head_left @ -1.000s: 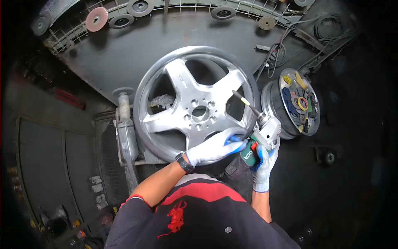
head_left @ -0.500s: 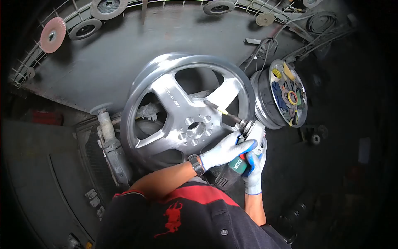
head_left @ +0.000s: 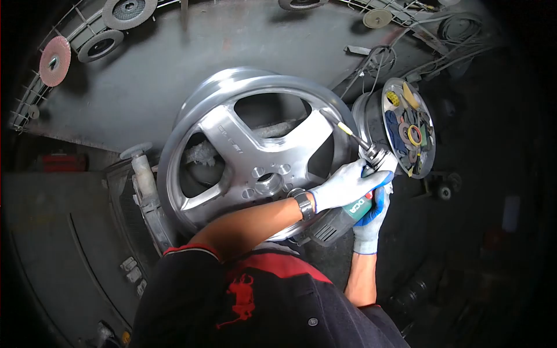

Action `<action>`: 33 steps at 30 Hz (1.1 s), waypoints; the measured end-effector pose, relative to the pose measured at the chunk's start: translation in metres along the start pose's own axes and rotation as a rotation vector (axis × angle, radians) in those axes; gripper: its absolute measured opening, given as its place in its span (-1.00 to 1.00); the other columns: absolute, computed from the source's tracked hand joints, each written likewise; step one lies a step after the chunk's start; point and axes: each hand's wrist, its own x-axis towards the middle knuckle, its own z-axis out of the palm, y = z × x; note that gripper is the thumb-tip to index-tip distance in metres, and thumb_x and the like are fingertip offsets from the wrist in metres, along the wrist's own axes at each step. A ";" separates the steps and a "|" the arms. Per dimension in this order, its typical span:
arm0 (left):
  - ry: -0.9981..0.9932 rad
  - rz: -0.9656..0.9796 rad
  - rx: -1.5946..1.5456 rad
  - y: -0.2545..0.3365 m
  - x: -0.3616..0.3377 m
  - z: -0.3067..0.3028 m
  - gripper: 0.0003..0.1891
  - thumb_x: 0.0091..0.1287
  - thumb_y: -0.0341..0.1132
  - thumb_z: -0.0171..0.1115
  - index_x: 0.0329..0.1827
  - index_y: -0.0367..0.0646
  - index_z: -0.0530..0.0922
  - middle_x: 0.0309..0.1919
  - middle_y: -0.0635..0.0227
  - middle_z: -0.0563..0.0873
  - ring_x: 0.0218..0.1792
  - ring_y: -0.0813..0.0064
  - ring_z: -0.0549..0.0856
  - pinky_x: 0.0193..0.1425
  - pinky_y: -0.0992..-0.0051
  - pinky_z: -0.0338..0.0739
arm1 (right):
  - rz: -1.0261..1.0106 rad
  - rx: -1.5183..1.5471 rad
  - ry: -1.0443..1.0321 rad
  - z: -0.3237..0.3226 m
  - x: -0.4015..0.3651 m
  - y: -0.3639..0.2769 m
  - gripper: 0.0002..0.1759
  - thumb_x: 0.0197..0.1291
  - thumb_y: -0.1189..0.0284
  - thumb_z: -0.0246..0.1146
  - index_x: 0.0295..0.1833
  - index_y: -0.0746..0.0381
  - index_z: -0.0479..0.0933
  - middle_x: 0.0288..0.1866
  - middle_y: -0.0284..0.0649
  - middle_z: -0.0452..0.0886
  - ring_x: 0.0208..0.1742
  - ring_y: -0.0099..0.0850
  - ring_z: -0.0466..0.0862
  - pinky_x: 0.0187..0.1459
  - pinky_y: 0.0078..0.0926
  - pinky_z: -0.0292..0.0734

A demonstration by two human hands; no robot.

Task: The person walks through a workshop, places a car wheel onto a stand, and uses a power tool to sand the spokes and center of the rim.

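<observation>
A silver alloy wheel rim (head_left: 232,139) with broad spokes stands face-on in the middle. Both hands wear white gloves with blue palms and grip a green and grey power grinder (head_left: 342,219). My left hand (head_left: 347,184), with a watch at its wrist, is closed around the tool's front part. Wrapped round the body from the right side is my right hand (head_left: 374,217). The tool's long spindle with a thin tip (head_left: 343,127) points up and left, over the rim's right edge beside the upper right spoke. Whether the tip touches metal I cannot tell.
A second wheel (head_left: 374,124) at the right holds a tray of discs, tape and small tools. Another grinder (head_left: 148,191) lies left of the rim. Abrasive discs (head_left: 55,61) hang on a wire rack along the top. Cables (head_left: 458,29) are coiled at the upper right.
Both hands and the grinder have moved right and slightly up, carrying the tip from the inner part of the upper right spoke to near the rim's outer edge. The view has shifted a little.
</observation>
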 end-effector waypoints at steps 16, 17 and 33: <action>0.180 -0.060 -0.061 -0.036 -0.051 0.012 -0.50 0.48 -0.14 0.23 0.28 -0.36 0.41 -0.03 0.15 0.73 0.03 0.50 0.70 0.15 0.41 0.56 | 0.161 0.082 -0.188 0.002 -0.030 0.012 -0.27 0.26 0.16 0.32 0.43 0.27 0.28 0.20 -0.22 0.55 0.20 -0.45 0.57 0.26 -0.43 0.46; 0.170 -0.111 -0.058 -0.032 -0.045 0.012 -0.51 0.48 -0.14 0.23 0.26 -0.36 0.43 -0.04 0.15 0.73 0.03 0.50 0.70 0.15 0.42 0.56 | 0.140 0.063 -0.179 -0.002 -0.026 0.013 -0.37 0.32 0.17 0.26 0.39 0.27 0.34 0.18 -0.24 0.56 0.17 -0.47 0.58 0.24 -0.45 0.47; 0.183 0.097 -0.155 -0.048 -0.056 0.012 -0.42 0.43 -0.02 0.25 0.23 -0.41 0.45 -0.03 -0.08 0.72 0.05 0.11 0.73 0.15 0.26 0.56 | 0.113 0.036 -0.169 -0.002 -0.037 0.017 0.00 0.12 0.19 0.44 0.56 0.30 0.08 0.39 -0.13 0.40 0.38 -0.33 0.46 0.37 -0.35 0.38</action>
